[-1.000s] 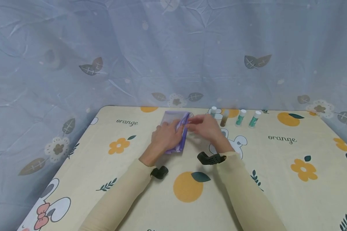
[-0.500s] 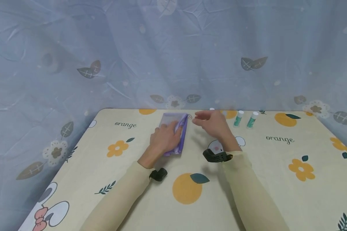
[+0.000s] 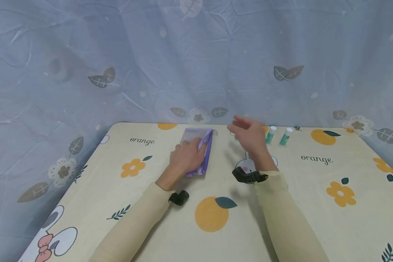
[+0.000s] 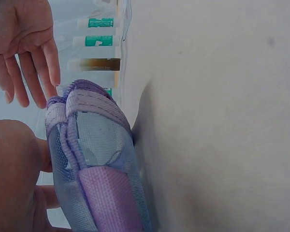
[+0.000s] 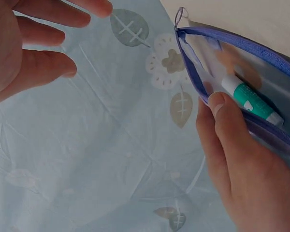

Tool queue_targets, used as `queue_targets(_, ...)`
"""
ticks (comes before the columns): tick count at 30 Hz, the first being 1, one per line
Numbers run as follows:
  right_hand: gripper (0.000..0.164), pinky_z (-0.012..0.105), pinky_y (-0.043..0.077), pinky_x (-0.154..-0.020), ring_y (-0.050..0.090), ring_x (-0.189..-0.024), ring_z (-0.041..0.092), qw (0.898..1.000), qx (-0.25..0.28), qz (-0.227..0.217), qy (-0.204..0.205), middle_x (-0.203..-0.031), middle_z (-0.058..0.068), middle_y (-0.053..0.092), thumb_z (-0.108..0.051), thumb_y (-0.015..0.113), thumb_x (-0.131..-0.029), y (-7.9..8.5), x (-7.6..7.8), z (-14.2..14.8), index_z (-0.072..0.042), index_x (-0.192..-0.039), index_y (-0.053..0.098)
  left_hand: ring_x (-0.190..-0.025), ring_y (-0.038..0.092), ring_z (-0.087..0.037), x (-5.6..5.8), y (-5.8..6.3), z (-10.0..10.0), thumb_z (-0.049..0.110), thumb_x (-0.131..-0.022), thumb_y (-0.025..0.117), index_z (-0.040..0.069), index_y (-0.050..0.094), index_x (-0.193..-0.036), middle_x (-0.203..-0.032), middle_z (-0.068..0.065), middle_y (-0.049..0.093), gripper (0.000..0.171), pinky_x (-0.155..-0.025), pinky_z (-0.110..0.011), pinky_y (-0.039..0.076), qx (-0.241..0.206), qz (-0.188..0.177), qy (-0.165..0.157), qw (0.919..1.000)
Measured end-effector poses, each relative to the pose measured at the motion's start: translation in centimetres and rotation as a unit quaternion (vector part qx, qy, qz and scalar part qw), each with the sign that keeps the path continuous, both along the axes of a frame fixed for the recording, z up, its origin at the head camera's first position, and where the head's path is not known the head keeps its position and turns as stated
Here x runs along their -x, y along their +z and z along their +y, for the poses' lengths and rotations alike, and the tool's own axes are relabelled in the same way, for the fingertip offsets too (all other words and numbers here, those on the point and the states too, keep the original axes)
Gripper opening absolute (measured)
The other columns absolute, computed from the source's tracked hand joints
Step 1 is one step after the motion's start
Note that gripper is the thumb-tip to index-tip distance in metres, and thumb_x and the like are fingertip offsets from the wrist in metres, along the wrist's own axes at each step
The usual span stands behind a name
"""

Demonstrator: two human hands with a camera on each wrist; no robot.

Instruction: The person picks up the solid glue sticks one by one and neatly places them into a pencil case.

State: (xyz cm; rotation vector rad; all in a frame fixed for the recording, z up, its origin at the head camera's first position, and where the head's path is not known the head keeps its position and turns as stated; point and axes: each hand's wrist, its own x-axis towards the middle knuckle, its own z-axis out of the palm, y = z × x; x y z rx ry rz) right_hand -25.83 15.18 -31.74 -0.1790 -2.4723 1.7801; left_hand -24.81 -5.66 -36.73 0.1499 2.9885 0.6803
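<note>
A translucent mesh zipper pouch [image 3: 196, 133] with purple edging lies on the table. My left hand [image 3: 187, 156] rests over it in the head view. In the right wrist view the left thumb and a finger pinch one edge of its unzipped mouth. Inside the pouch is a glue stick [image 5: 251, 99] with a green label and white cap. My right hand [image 3: 250, 137] hovers to the pouch's right, fingers extended and holding nothing. Beyond it stand two glue sticks, one [image 3: 270, 135] nearer and one [image 3: 286, 137] farther right. A brown tube [image 4: 100, 64] shows only in the left wrist view.
The table is covered by a cream cloth [image 3: 213, 251] printed with oranges, flowers and rabbits. A grey-blue patterned curtain [image 3: 150, 54] hangs right behind its back edge. A small loop [image 3: 215, 132] sticks out from the pouch's far corner.
My right hand has let go of the pouch's edge and moved right and up, away from it. It now covers the brown tube in the head view. The left hand stays on the pouch.
</note>
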Motion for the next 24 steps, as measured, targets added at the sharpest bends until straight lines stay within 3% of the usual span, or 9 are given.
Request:
queue_targets(6, 0.055, 0.042, 0.053, -0.111, 0.065, -0.134, 0.023, 0.999, 0.027, 0.007, -0.032, -0.152, 0.007, 0.064, -0.025, 0.073, -0.101, 0.4, -0.1, 0.5, -0.016, -0.154, 0.058, -0.137, 0.054, -0.045, -0.1, 0.1, 0.1, 0.053, -0.112, 0.037, 0.027, 0.041, -0.164, -0.157, -0.018, 0.053, 0.059, -0.110, -0.065, 0.046, -0.003, -0.001, -0.005, 1.0000)
queue_targets(24, 0.054, 0.041, 0.050, -0.117, 0.060, -0.142, 0.023, 0.995, 0.021, 0.027, -0.091, -0.155, 0.005, 0.062, -0.030, 0.071, -0.103, 1.4, -0.7, 1.7, -0.021, -0.155, 0.057, -0.137, 0.054, -0.047, -0.2, 0.2, 0.0, 0.053, -0.111, 0.037, 0.025, 0.040, -0.165, -0.157, -0.020, 0.053, 0.060, -0.109, -0.065, 0.047, -0.004, 0.003, -0.008, 1.0000)
